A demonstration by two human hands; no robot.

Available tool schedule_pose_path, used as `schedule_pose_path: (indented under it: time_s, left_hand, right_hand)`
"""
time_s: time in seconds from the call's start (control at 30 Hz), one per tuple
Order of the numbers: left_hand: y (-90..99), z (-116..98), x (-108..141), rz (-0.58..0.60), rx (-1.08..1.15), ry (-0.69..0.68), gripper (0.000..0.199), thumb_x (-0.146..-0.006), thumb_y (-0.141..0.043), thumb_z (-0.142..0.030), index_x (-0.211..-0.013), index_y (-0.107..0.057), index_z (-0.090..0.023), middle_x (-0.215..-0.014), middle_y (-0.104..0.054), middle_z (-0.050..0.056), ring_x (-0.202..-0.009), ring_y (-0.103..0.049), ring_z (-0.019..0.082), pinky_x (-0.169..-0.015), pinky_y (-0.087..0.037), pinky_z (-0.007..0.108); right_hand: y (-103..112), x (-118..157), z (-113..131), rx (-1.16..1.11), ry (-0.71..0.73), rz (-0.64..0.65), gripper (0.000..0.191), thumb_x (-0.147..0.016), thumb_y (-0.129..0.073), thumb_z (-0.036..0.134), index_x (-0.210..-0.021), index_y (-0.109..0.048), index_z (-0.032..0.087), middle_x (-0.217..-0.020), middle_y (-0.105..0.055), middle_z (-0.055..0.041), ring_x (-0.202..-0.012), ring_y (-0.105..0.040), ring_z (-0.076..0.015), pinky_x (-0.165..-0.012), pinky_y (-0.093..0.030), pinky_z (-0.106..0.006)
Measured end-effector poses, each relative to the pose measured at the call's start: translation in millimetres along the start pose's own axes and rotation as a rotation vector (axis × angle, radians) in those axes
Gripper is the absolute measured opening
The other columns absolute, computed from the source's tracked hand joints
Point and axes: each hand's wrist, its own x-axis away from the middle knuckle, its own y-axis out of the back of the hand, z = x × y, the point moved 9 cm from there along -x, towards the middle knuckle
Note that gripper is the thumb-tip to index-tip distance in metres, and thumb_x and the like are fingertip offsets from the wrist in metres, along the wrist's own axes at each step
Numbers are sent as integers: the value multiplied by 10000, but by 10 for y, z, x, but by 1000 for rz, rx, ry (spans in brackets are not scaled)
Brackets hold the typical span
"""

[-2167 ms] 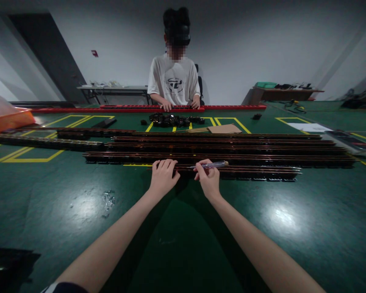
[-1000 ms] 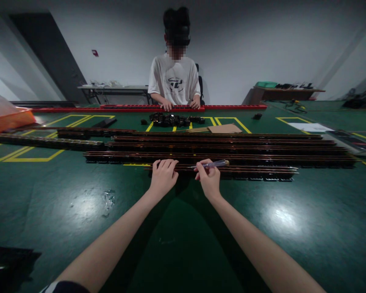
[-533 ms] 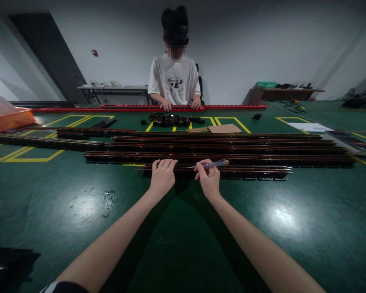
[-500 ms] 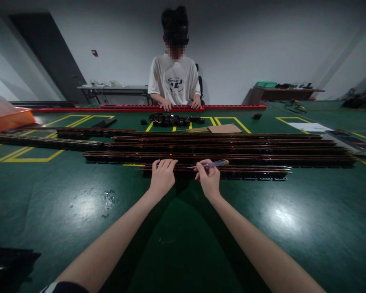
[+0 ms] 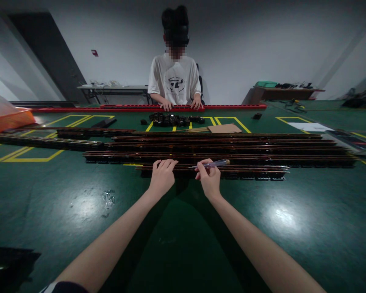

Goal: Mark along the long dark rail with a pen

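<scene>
Slid toward the tabletop's [image 5: 79, 240] left edge: nearest strip [image 5: 250, 172], left hand [image 5: 162, 177] over it, grip unclear; right hand [image 5: 211, 181], apart, clasps screwdriver [image 5: 217, 163].

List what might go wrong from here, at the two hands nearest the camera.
The slim tool with a clear, violet-tinted handle, in the right hand, points toward the left hand; a slip could jab its fingers.

Both hands are near the middle of the long, dark, copper-edged strip, so its free ends might swing.

Longer dark strips with copper-coloured edges lie close behind it and could get knocked.
</scene>
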Motion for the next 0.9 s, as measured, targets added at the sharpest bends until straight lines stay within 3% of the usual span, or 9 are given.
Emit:
schedule_pose_path:
  time_s: [0.37,0.9]
  left_hand:
    - [18,-29,0,-21,8,-24,343,-857,-511,-334,-1138,-608,-162,-1140,-667,99,-1072,-581,275,-972,-345,461]
    - [30,-50,6,-71,-30,-43,289,-866,-523,-305,-1106,-607,-170,-1104,-676,96,-1052,-584,273,-943,-350,454]
  right_hand:
    - [-9,-12,-7,12,10,15,182,-809,-582,346,-716,-544,195,-577,-613,26,-394,-537,-98,-384,-393,-201]
    - [-7,1,20,37,30,10,181,-816,-573,333,-703,-539,196,-572,-605,26,-397,-534,-99,-390,-394,-205]
